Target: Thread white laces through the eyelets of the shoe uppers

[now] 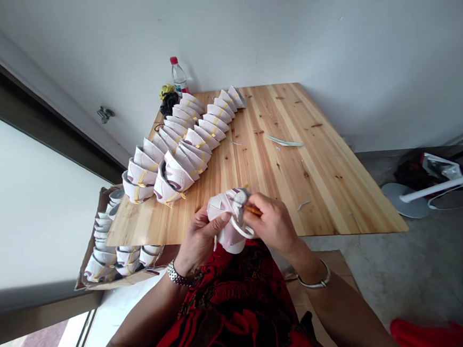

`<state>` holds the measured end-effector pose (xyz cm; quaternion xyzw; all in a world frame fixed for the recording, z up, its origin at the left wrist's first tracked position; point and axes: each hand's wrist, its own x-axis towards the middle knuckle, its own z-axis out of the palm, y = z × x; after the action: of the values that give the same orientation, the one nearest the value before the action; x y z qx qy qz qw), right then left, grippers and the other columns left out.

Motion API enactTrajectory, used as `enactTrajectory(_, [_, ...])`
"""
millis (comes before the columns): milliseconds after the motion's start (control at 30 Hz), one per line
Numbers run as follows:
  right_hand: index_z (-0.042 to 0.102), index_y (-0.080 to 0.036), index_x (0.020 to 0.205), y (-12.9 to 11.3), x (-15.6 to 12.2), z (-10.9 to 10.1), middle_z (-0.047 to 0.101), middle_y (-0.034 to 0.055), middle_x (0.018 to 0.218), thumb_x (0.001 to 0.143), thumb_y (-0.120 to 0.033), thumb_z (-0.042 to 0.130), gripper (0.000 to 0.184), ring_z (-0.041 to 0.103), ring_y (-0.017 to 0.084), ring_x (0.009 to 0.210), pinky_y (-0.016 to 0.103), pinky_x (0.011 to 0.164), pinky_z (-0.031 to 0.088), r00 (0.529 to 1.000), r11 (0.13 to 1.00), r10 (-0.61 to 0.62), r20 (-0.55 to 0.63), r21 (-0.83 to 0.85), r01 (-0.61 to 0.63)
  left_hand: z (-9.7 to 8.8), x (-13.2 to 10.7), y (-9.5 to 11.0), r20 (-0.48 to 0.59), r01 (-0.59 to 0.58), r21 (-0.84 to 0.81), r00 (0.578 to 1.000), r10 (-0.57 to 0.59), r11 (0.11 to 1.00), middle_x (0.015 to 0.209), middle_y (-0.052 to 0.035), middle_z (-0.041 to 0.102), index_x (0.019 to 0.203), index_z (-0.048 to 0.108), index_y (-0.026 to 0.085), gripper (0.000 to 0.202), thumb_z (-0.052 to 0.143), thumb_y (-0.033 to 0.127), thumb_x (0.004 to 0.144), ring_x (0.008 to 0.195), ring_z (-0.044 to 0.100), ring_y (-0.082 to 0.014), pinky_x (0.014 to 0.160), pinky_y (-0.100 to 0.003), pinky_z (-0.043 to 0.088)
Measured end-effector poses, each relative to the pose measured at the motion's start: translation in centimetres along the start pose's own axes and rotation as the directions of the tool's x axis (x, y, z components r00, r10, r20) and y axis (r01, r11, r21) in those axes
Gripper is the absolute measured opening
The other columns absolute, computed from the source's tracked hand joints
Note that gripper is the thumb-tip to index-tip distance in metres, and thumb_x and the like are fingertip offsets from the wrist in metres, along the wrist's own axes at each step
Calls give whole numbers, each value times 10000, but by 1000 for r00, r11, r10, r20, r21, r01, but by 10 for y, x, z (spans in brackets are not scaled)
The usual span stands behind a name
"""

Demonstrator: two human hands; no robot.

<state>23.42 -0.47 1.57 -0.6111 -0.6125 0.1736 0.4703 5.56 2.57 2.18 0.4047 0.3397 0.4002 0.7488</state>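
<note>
A white and pink shoe upper (232, 238) is held above my lap, just off the near edge of the table. My left hand (202, 235) grips its left side, thumb on top and fingers underneath. Closed around a small tool with an orange-brown handle (253, 210), my right hand (271, 219) works at the upper's front opening. The tool's tip is hidden. A white lace-like strip (246, 231) loops out below my right fingers, and a short white end hangs near my left thumb.
Two nested rows of similar shoe uppers (175, 174) with yellow ties lie on the left of the wooden table (326, 186). A cardboard box (87, 269) below holds more. A bottle (178, 78) stands behind; a pale strip (284, 142) and white scraps lie right.
</note>
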Motion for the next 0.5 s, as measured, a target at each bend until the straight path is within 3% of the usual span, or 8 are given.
enactTrajectory(67, [557,-219,705,11,3,-2,576,-18,612,832,-277,576,141,507,125,569,233,560,386,992,993,-12,-129,-119,-3,-3,-3,3,-42,-26,-5,999,26,1000,926,-47,783,951,761,199,276,858,341,735,817,724,-205,775,-331,573])
enactTrajectory(133, [564,-219,714,17,3,-6,583,-19,612,843,-285,564,144,514,122,560,230,555,399,988,994,-1,-157,-111,-16,-5,-4,4,-70,-28,-1,997,28,1000,960,-56,787,994,768,203,314,862,342,728,855,730,-218,789,-338,576])
enactTrajectory(267, [624,-203,828,3,-5,-9,572,-43,611,884,-283,570,111,500,101,521,212,510,407,1000,995,-15,-7,98,16,-8,0,3,-102,-34,2,994,34,999,1000,-56,789,1008,769,208,335,864,360,726,902,728,-215,828,-331,571])
enactTrajectory(333, [652,-189,980,-8,-11,-6,530,-69,592,909,-296,586,144,478,95,503,206,501,416,1000,984,0,-1,176,0,-8,2,0,-112,-55,8,992,56,998,1002,-49,788,1009,768,208,327,861,357,733,912,725,-204,855,-320,562])
enactTrajectory(400, [641,-185,1095,-15,-17,1,505,-84,589,914,-311,621,222,475,96,507,209,517,432,995,985,17,-94,175,0,-7,3,-1,-105,-65,14,992,67,998,1000,-43,787,1006,767,209,307,853,350,746,916,721,-195,871,-313,556])
enactTrajectory(500, [641,-197,1041,-16,-22,11,566,-67,615,892,-317,685,196,508,98,520,216,535,446,968,994,-5,-250,105,32,-6,3,-1,-93,-63,22,994,65,998,987,-40,784,987,765,209,290,850,354,750,904,718,-190,870,-313,555])
